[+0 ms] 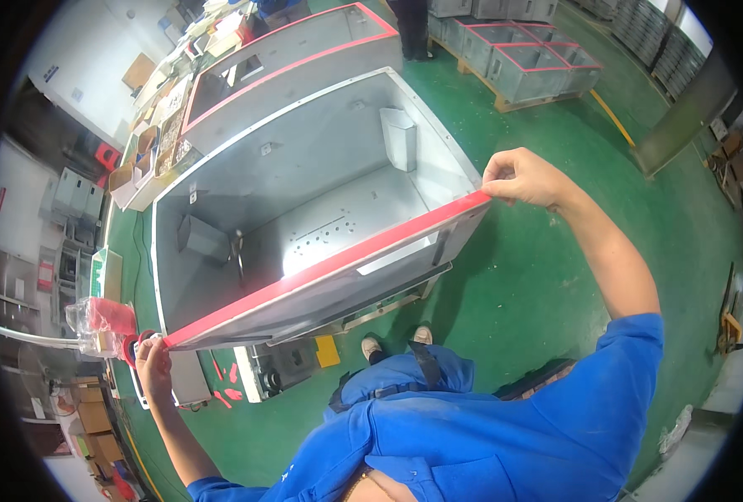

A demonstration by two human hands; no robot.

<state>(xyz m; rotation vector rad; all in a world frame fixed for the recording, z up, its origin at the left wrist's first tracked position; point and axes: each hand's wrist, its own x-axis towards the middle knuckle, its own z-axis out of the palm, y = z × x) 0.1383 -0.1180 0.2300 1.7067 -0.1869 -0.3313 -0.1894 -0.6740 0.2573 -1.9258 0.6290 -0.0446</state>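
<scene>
A large open grey metal box (304, 167) stands in front of me on the green floor. A strip of red tape (329, 265) runs along its near top edge. My right hand (522, 177) pinches the tape's right end at the box's right corner. My left hand (152, 356) presses the tape's left end at the left corner, and a red tape roll (129, 345) sits right beside that hand. Inside the box I see small brackets and a perforated floor plate.
A second grey box (296, 63) with red-taped edges stands behind the first. More taped boxes (526, 58) sit on a pallet at the back right. Cluttered benches and shelves (150, 117) line the left. Red tape scraps (229, 386) lie on the floor near my feet.
</scene>
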